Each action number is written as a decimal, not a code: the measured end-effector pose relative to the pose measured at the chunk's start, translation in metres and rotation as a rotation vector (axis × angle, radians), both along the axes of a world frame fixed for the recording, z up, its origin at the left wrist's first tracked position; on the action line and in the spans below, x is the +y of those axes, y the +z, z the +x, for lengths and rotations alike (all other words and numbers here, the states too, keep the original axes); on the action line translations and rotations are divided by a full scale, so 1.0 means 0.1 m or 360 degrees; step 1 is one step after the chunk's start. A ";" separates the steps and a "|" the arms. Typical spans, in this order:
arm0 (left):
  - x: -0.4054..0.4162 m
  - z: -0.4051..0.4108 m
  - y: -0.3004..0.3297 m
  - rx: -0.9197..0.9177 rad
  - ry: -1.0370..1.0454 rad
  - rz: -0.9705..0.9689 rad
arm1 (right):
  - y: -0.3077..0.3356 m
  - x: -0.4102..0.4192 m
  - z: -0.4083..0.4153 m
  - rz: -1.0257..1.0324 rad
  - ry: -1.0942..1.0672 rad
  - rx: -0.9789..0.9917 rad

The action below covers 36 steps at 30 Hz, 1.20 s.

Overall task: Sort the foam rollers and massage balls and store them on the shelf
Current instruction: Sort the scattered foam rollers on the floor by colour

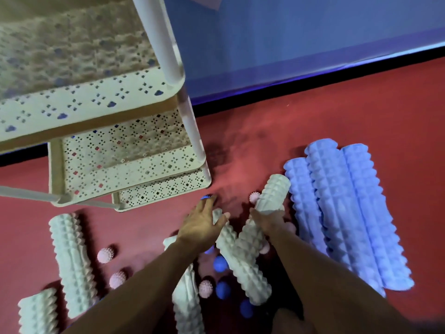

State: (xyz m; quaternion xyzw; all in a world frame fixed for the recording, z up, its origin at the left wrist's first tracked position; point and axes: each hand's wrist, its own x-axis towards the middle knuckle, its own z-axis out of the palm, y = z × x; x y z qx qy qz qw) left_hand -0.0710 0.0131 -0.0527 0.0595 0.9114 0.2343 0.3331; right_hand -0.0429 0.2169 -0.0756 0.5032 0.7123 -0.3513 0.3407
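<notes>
Gripping a white roller (269,203), seemingly, right hand (266,219).

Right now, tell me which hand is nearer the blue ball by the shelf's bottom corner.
Left. The left hand has its fingertips at the blue ball; the right hand is off to its right, wrapped around a white roller.

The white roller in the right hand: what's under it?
Under the white roller held by the right hand lies another white roller, crossing it. Pink spiky balls peek out beside it. Anything directly beneath the hand and forearm is covered.
</notes>
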 end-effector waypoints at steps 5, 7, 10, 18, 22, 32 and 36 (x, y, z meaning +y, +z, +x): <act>0.07 -0.20 -0.06 0.0020 -0.0010 -0.0020 | -0.21 0.04 -0.04 0.0004 -0.0092 0.0223; 0.11 -0.25 -0.06 0.0023 -0.0022 -0.0032 | -0.16 0.07 -0.13 0.0025 -0.0023 0.0297; 0.14 -0.28 -0.08 0.0018 -0.0015 -0.0036 | 0.03 0.13 -0.32 -0.0055 -0.0020 0.0402; 0.02 -0.31 -0.12 0.0029 -0.0019 0.0018 | 0.00 0.45 -0.91 0.0199 0.0379 0.0597; 0.08 -0.29 -0.19 0.0026 -0.0045 0.0065 | 0.04 0.65 -1.11 0.0117 0.0417 0.0630; 1.11 -0.02 -0.70 0.0319 -0.1128 0.0259 | -0.02 1.32 -0.91 0.0092 0.0530 0.0560; 1.46 -0.02 -1.04 0.0487 -0.1653 0.0178 | -0.02 1.53 -0.84 0.0078 0.0587 0.0584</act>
